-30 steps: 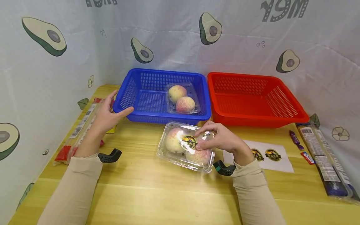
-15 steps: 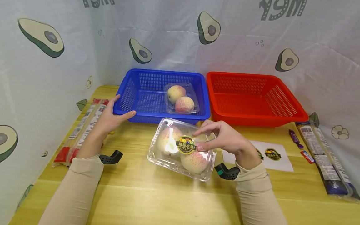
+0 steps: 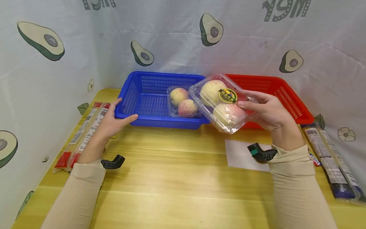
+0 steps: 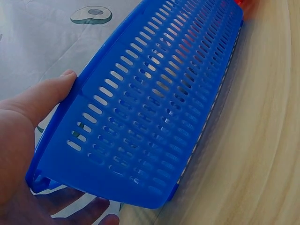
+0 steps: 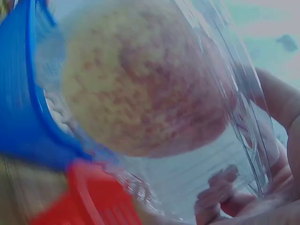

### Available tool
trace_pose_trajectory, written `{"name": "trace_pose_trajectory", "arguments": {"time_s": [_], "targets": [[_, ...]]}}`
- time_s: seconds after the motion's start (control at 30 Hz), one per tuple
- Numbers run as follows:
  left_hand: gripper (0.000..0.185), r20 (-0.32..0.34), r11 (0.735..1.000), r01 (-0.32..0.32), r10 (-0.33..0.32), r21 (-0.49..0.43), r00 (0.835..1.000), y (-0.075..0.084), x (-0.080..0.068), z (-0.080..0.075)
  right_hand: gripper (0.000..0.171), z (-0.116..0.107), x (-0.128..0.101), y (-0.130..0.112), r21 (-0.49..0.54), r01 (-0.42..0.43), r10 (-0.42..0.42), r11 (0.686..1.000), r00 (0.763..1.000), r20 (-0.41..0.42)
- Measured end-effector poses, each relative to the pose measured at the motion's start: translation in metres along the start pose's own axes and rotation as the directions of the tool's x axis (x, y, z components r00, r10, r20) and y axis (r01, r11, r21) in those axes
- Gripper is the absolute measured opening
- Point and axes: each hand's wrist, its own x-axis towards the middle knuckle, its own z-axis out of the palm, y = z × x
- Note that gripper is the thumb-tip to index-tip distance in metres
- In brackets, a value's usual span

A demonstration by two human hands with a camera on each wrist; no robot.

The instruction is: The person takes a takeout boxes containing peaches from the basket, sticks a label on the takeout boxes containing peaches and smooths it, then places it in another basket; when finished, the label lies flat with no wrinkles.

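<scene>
In the head view, my right hand [image 3: 271,113] holds a clear plastic clamshell box [image 3: 210,111] of peaches [image 3: 213,92] by its right side, thumb on the lid beside a round label [image 3: 227,95]. The box is tilted and overlaps both baskets. Through its wall, a speckled peach [image 5: 150,84] shows large and blurred in the right wrist view. My left hand [image 3: 110,121] grips the front left corner of the blue basket [image 3: 160,121]. Its thumb [image 4: 58,89] lies at the rim in the left wrist view. Inside that basket, toward the right, sits another clear box with peaches [image 3: 187,107].
A red basket [image 3: 288,100] stands right of the blue one. White label paper [image 3: 243,154] lies below it, partly under my right wrist. Long red-ended packets [image 3: 85,133] lie left; a dark packet [image 3: 328,162] and a small wrapped candy [image 3: 315,160] lie right.
My right hand has lifted the box of peaches from low over the table up and to the right, turning it, to between the baskets. My left hand stays at the blue basket's corner.
</scene>
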Motion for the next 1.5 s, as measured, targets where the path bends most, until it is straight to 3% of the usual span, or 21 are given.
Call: {"name": "trace_pose_trajectory", "arguments": {"time_s": [0.1,0.23,0.43,0.53,0.63,0.73,0.87,1.1,1.23,1.4,1.5], "targets": [[0.111,0.004,1.0,-0.004,0.004,0.001,1.0,-0.002,0.0,-0.001,0.04,-0.016,0.02,-0.008,-0.08,-0.077,0.066,0.994,0.989,-0.129],[0.111,0.002,1.0,-0.008,0.008,0.005,1.0,-0.003,0.001,-0.003,0.063,-0.035,0.046,-0.012,-0.135,-0.149,0.121,0.98,0.973,-0.194],[0.111,0.0,1.0,-0.01,0.01,-0.02,1.0,-0.005,0.001,-0.004,0.048,-0.056,0.072,-0.019,-0.078,-0.24,0.222,0.968,0.957,-0.188],[0.112,0.003,1.0,-0.005,0.005,-0.03,1.0,-0.006,0.001,-0.003,0.064,-0.06,0.082,-0.018,-0.103,-0.289,0.263,0.952,0.941,-0.212],[0.112,0.004,0.999,0.0,0.0,-0.032,1.0,-0.007,0.002,-0.002,0.082,-0.061,0.092,-0.014,-0.199,-0.348,0.302,0.916,0.925,-0.229],[0.113,-0.001,0.999,0.001,-0.001,-0.033,1.0,-0.008,0.004,-0.001,0.084,-0.062,0.101,-0.008,-0.277,-0.395,0.341,0.876,0.913,-0.225],[0.112,-0.014,1.0,-0.007,0.006,-0.03,1.0,-0.008,0.005,0.001,0.081,-0.063,0.11,0.001,-0.328,-0.412,0.359,0.85,0.909,-0.213],[0.111,-0.011,0.999,-0.01,0.009,-0.045,1.0,-0.008,0.003,0.001,0.077,-0.059,0.111,0.017,-0.351,-0.391,0.32,0.851,0.916,-0.243],[0.11,-0.015,0.998,-0.023,0.022,-0.052,1.0,-0.007,0.004,0.001,0.077,-0.059,0.114,0.022,-0.478,-0.389,0.284,0.788,0.918,-0.279],[0.111,-0.012,0.998,-0.016,0.016,-0.056,1.0,-0.009,0.005,0.002,0.078,-0.062,0.116,0.031,-0.595,-0.41,0.318,0.691,0.912,-0.259],[0.111,-0.009,0.998,-0.021,0.021,-0.064,1.0,-0.01,0.007,0.004,0.076,-0.066,0.112,0.03,-0.62,-0.393,0.352,0.679,0.915,-0.194]]}}
